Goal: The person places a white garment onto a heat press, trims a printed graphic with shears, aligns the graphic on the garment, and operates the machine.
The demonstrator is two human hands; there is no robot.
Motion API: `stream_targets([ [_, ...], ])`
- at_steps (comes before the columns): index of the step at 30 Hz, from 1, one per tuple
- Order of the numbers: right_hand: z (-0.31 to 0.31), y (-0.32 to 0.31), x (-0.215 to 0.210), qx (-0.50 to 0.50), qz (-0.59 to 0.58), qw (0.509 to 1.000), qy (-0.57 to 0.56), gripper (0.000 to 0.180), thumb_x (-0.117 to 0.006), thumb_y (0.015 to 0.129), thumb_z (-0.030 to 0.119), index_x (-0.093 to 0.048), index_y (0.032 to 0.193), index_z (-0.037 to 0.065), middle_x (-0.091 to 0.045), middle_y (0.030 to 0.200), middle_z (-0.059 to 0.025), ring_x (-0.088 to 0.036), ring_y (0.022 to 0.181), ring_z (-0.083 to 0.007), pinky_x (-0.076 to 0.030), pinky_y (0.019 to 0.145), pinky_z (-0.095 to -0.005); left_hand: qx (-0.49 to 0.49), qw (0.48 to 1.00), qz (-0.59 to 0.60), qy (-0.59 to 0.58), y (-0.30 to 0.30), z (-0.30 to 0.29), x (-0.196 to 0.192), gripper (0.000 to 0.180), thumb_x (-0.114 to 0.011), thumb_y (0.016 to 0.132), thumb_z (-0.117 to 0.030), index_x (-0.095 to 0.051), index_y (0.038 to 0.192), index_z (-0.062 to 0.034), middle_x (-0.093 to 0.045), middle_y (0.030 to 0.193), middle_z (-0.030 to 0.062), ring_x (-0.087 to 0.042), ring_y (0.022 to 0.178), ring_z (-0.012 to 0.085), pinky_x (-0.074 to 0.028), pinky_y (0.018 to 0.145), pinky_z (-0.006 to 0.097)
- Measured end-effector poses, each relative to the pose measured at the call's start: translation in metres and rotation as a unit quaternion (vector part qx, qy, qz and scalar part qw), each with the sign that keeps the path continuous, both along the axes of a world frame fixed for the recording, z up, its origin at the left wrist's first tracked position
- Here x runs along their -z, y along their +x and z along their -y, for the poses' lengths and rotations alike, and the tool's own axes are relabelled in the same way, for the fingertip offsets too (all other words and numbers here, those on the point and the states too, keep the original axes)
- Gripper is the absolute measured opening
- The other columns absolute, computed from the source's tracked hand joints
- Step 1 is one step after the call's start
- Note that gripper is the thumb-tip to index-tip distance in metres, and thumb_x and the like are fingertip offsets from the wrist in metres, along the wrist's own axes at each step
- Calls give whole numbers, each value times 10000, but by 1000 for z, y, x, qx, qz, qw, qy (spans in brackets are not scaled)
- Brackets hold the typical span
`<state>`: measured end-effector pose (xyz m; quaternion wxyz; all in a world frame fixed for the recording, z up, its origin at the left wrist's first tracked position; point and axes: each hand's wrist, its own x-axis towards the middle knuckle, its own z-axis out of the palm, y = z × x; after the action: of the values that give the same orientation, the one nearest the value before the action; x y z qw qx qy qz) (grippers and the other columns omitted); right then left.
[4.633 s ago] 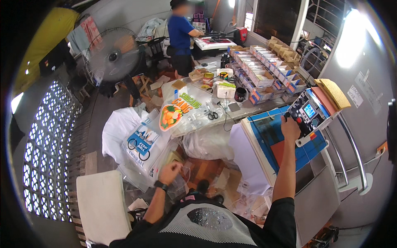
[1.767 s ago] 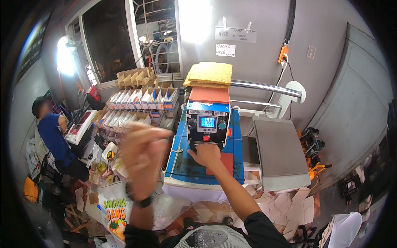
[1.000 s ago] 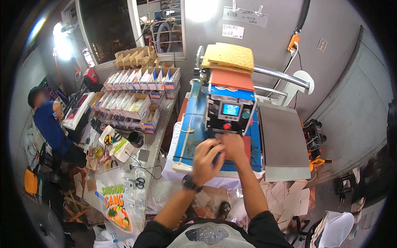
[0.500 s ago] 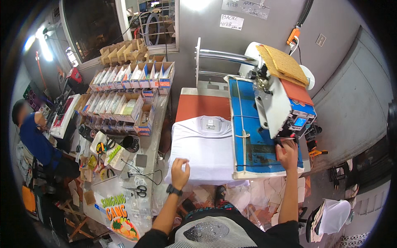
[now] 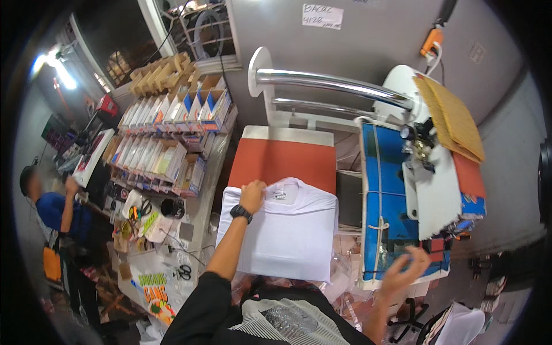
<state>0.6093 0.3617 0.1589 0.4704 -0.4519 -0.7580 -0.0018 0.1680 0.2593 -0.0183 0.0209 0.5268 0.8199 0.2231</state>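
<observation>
While the white t-shirt [image 5: 287,230] lies spread over the orange platen [image 5: 282,161], its left shoulder is pressed by the left hand [image 5: 252,196].

Nearer than the platen, the right hand [image 5: 402,276] is held with fingers spread wide, empty, by the blue swung-aside press head [image 5: 385,201], right of the platen; a chrome arm [image 5: 333,83] is seen beyond it.

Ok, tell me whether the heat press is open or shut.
Open: the upper plate is swung aside to the right, leaving the orange pad and white shirt uncovered.
</observation>
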Motion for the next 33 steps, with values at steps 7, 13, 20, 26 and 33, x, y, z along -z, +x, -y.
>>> stream_targets([
  [7,-52,-185,179,-235,226,937,-125,351,-703,774,107,-666,1122,84,-562,1233,-176,-515,1192,-335,-370,1010,-491,47,972,190,132,46,32,-33,189,-662,890,-177,-695,899,9,-658,879,141,-633,815,284,-499,735,373],
  [13,-36,-173,138,-292,305,894,-152,366,-702,772,90,-647,1134,85,-570,1190,-122,-522,1171,-304,-329,1040,-491,-91,996,9,4,37,-44,-8,445,-755,765,-349,-633,1126,-120,-601,1074,64,-537,1056,288,-414,863,463],
  [20,-35,-174,160,-231,298,920,-110,297,-682,789,42,-666,1085,69,-592,1097,-126,-558,1082,-317,-390,953,-447,-114,846,331,402,-4,63,-6,266,-742,810,-88,-622,1038,-23,-613,970,64,-592,885,181,-492,763,319],
  [26,-71,-210,156,-232,223,935,-149,293,-577,814,-4,-660,1093,33,-625,1054,-157,-594,1016,-349,-462,876,-435,-423,796,318,293,-62,284,63,308,-749,866,-244,-678,1023,12,-715,893,124,-667,809,158,-525,718,314],
  [33,-99,-208,151,-206,242,920,-229,213,-635,884,173,-634,1039,25,-601,1051,-180,-594,1004,-385,-487,843,-453,-258,927,133,237,-52,216,-3,536,-756,783,-250,-593,1250,-45,-579,1243,171,-525,1175,364,-383,1014,473],
])
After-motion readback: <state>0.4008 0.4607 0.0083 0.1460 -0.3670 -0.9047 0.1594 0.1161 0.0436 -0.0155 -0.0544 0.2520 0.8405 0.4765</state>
